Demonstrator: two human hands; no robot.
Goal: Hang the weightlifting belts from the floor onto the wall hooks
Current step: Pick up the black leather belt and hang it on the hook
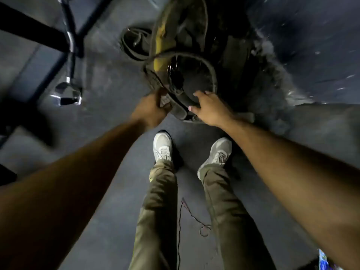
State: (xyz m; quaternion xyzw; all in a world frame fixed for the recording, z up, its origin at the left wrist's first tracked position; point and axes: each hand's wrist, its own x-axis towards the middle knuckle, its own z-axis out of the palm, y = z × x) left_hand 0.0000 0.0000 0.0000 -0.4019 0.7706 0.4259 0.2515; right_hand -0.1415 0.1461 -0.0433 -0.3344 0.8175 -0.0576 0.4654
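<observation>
A dark, worn weightlifting belt (206,69) curls in a loop on the floor just ahead of my feet. My left hand (153,108) grips its strap end at the left side of the loop. Fingers spread, my right hand (210,108) lies on the loop's near edge and holds part of it. Behind it lies a second belt (165,41) with a yellow inner face, and a third dark belt (132,43) is coiled to the left. The frame is blurred. No wall hooks are in view.
Black metal machine legs (39,34) and a chrome cable handle (68,92) stand at the left. A rough dark wall base (276,61) runs along the right. My shoes (162,147) stand close behind the belts. A thin cord (194,217) lies on the grey floor.
</observation>
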